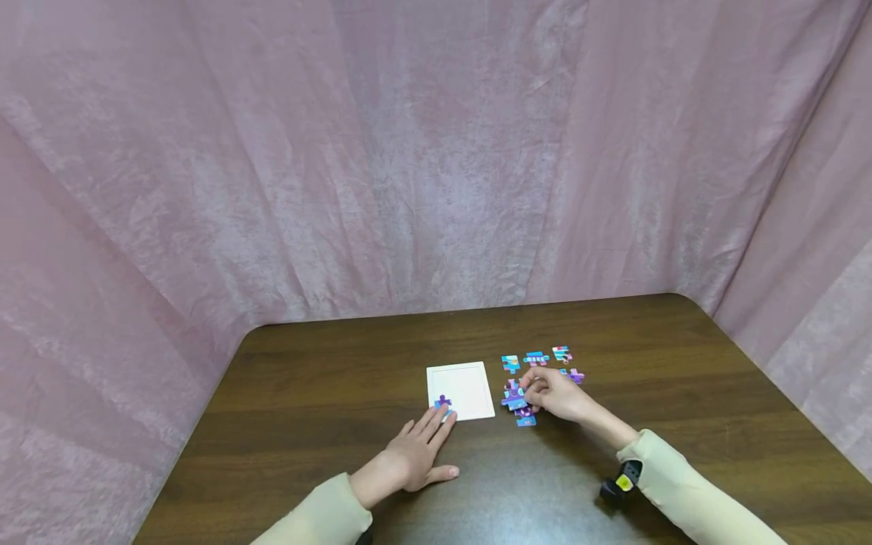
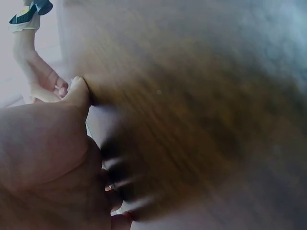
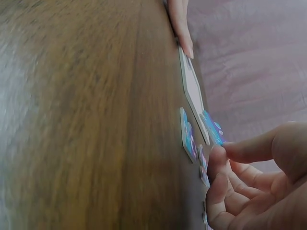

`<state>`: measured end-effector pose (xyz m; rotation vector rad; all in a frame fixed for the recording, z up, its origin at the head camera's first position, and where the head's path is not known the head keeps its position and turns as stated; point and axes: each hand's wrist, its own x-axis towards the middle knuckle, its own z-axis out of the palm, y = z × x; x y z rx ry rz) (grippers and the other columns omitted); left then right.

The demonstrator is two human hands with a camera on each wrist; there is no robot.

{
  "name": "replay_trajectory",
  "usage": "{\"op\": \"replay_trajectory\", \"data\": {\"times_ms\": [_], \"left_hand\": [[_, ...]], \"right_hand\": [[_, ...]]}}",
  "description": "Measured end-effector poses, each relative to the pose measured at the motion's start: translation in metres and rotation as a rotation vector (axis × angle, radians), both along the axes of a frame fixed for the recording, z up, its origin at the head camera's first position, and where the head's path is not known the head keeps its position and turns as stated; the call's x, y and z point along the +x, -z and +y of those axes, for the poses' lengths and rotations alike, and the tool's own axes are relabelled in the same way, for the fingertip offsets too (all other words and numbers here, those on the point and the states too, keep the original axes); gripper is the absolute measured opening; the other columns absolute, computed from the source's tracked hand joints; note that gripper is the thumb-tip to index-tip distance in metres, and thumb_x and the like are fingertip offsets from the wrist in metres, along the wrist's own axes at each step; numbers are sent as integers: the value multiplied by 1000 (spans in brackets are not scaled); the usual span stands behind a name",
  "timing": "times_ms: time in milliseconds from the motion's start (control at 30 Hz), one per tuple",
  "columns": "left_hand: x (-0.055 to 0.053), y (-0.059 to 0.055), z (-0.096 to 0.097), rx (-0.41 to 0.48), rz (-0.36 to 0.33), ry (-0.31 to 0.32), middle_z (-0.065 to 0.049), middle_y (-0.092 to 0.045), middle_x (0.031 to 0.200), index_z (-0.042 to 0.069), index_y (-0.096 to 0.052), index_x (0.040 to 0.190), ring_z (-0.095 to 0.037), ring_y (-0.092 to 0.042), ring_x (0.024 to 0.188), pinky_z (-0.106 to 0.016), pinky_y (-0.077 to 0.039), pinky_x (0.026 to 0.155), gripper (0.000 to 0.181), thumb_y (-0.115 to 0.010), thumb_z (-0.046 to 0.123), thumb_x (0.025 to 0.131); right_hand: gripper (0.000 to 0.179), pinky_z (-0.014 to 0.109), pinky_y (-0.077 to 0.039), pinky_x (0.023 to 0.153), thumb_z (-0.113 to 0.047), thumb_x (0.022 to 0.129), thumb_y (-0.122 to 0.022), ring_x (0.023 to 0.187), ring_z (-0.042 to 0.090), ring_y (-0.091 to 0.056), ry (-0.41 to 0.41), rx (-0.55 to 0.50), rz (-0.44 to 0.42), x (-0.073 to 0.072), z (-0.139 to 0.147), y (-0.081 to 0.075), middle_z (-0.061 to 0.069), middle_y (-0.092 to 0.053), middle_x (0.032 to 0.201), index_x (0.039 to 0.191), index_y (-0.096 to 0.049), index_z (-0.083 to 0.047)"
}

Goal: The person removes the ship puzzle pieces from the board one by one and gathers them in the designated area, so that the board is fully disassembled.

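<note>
A white square puzzle tray (image 1: 463, 386) lies on the table, with one purple-and-blue puzzle piece (image 1: 443, 401) in its near left corner. My left hand (image 1: 418, 450) is spread out flat, its fingertips at that piece and the tray's near edge. Between thumb and index finger my right hand (image 1: 553, 393) pinches another blue-and-purple puzzle piece (image 3: 213, 128), raised above the table in the right wrist view. Just under it lies a loose piece (image 1: 525, 421) with a blue edge. In the left wrist view the left palm (image 2: 48, 163) fills the lower left.
Beyond my right hand lie several more loose pieces, among them a blue one (image 1: 511, 363), a striped one (image 1: 536, 358), a red-and-blue one (image 1: 562, 353) and a purple one (image 1: 575, 375). The brown wooden table (image 1: 327, 378) ends at a pink curtain (image 1: 409, 189).
</note>
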<state>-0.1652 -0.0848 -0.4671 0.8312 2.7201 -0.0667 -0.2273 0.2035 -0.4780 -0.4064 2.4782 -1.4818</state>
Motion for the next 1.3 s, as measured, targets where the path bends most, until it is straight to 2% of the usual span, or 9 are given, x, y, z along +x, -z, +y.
{"op": "replay_trajectory", "data": {"times_ms": [167, 733, 1067, 1300], "left_hand": [[0, 0, 0, -6, 39, 11, -6, -17, 162, 14, -21, 154, -27, -21, 148, -44, -32, 115, 79, -47, 58, 94], [2, 2, -1, -6, 29, 4, -4, -15, 163, 15, -19, 155, -26, -20, 149, -44, -31, 116, 80, -45, 60, 94], [-2, 13, -3, 12, 17, 10, -3, -9, 164, 16, -11, 156, -26, -16, 150, -45, -29, 117, 82, -37, 63, 95], [1, 4, 0, -12, 28, -2, -3, -13, 163, 16, -17, 155, -25, -18, 150, -44, -30, 116, 81, -43, 62, 94]], "right_hand": [[14, 29, -52, 60, 4, 88, -58, 65, 18, -60, -9, -18, 8, 2, 6, -2, 16, -64, 79, 101, -55, 10], [16, 23, -46, 55, -1, 90, -60, 64, 14, -59, 28, 21, -13, 10, 27, 1, 13, -65, 79, 103, -56, 7], [14, 24, -46, 54, -1, 90, -60, 64, 14, -59, 36, 23, -20, 12, 31, 2, 13, -65, 77, 101, -56, 7], [15, 24, -46, 54, 1, 89, -60, 64, 14, -57, 23, 6, -24, 13, 31, 3, 15, -65, 77, 101, -55, 9]]}}
